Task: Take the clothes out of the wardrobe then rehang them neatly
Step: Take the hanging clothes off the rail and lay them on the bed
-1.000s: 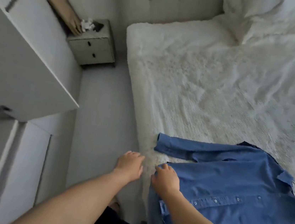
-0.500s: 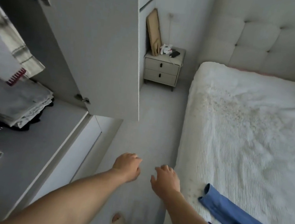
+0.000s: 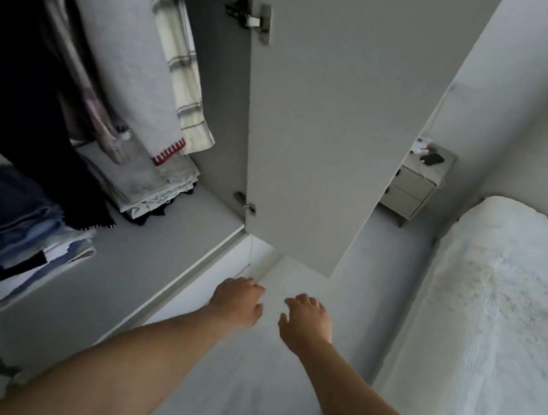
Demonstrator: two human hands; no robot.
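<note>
View now off the bed (image 3: 502, 304) and blue shirt, onto the open wardrobe's (image 3: 192, 238) hanging clothes (image 3: 112, 49).

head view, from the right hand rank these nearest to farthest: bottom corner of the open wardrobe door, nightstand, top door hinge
Measured from the right hand, as the picture shows it:
1. Bottom corner of the open wardrobe door, just above the hand.
2. Nightstand, up and to the right, beside the bed.
3. Top door hinge, high on the door's inner edge, farthest.

White wardrobe door (image 3: 329, 110), plaid cream garment (image 3: 177, 57), blue folded stack (image 3: 10, 237).
</note>
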